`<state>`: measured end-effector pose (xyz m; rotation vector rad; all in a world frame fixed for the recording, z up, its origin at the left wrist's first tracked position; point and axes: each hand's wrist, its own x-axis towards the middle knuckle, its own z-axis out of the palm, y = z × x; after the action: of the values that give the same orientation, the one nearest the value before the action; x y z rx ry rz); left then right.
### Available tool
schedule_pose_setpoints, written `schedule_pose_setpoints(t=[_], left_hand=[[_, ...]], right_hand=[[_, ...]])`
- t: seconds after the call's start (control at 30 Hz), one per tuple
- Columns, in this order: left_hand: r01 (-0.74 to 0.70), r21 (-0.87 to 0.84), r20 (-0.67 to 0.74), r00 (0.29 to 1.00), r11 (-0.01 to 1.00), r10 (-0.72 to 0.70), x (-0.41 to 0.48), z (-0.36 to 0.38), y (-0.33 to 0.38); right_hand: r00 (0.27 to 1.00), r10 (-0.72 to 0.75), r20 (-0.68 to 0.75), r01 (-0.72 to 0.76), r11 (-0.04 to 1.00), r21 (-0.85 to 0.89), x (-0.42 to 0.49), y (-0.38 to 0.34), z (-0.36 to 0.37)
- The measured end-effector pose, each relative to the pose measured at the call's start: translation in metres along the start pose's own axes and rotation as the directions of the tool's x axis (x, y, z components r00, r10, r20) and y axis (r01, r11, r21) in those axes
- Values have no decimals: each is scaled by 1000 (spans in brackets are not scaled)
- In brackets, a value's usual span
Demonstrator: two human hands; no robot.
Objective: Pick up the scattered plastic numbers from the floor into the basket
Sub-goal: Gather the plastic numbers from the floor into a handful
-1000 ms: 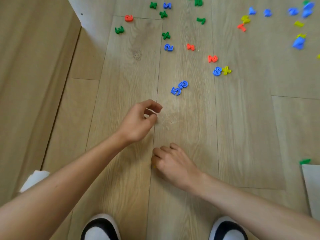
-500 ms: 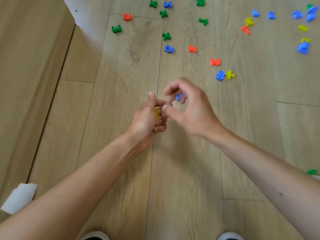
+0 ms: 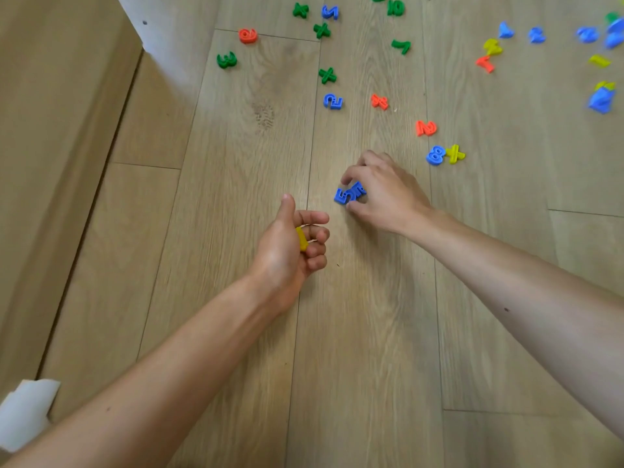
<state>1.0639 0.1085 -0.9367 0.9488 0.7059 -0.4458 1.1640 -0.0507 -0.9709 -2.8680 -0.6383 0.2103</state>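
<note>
My left hand (image 3: 290, 244) hovers over the wooden floor with its fingers curled around a small yellow plastic piece (image 3: 301, 238). My right hand (image 3: 385, 194) is down on the floor just ahead, its thumb and fingers pinching two blue numbers (image 3: 347, 194) that lie side by side; a 5 is readable. Several more plastic numbers lie farther out: a blue 8 (image 3: 435, 155) beside a yellow sign (image 3: 455, 153), an orange 2 (image 3: 426, 128), a blue 2 (image 3: 333, 101), a green 3 (image 3: 227, 60). No basket is in view.
A white panel corner (image 3: 162, 35) stands at the upper left, with a beige wall strip (image 3: 50, 163) along the left side. A white object (image 3: 25, 413) sits at the lower left edge. More coloured pieces (image 3: 601, 99) are scattered at the far right.
My right hand left my left hand, passed the yellow piece to it, and reached forward to the two blue numbers. My left hand closed around the yellow piece.
</note>
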Motion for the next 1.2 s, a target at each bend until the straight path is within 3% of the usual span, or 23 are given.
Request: schedule_pose_setpoints(t=[0.33, 0.47, 0.53, 0.63, 0.73, 0.8, 0.87, 0.93, 1.03, 1.1, 1.2], left_hand=[[-2, 21, -30, 1000, 1000, 3, -1, 1, 3], [48, 6, -57, 997, 999, -48, 4, 0, 7], [98, -73, 16, 995, 992, -98, 6, 3, 12], [107, -169, 162, 984, 980, -79, 10, 8, 22], [80, -175, 111, 992, 981, -61, 19, 18, 23], [50, -145, 46, 998, 988, -43, 29, 25, 22], [63, -136, 28, 998, 989, -60, 36, 28, 23], [93, -107, 28, 995, 990, -91, 40, 33, 27], [119, -56, 29, 993, 991, -118, 41, 46, 34], [119, -9, 14, 993, 993, -119, 41, 61, 38], [113, 39, -19, 994, 993, -112, 41, 82, 48]], right_hand=[[999, -44, -21, 46, 997, 68, -1, -3, 8], [990, 6, -138, 43, 937, 348, -4, -14, -18], [990, -58, -128, 114, 866, 487, -13, -34, -41], [978, -206, -44, 202, 858, 473, -24, -59, -58], [973, -229, -7, 202, 847, 492, -27, -60, -61], [988, -155, -20, 135, 783, 607, -28, -47, -67], [991, 44, -129, 50, 760, 648, -23, -19, -69], [930, 291, -223, -122, 818, 562, -12, 33, -64], [841, 515, -164, -461, 842, 281, -1, 106, -49], [807, 580, -108, -555, 808, 195, 1, 130, -37], [809, 580, -95, -566, 813, 137, 3, 130, -21]])
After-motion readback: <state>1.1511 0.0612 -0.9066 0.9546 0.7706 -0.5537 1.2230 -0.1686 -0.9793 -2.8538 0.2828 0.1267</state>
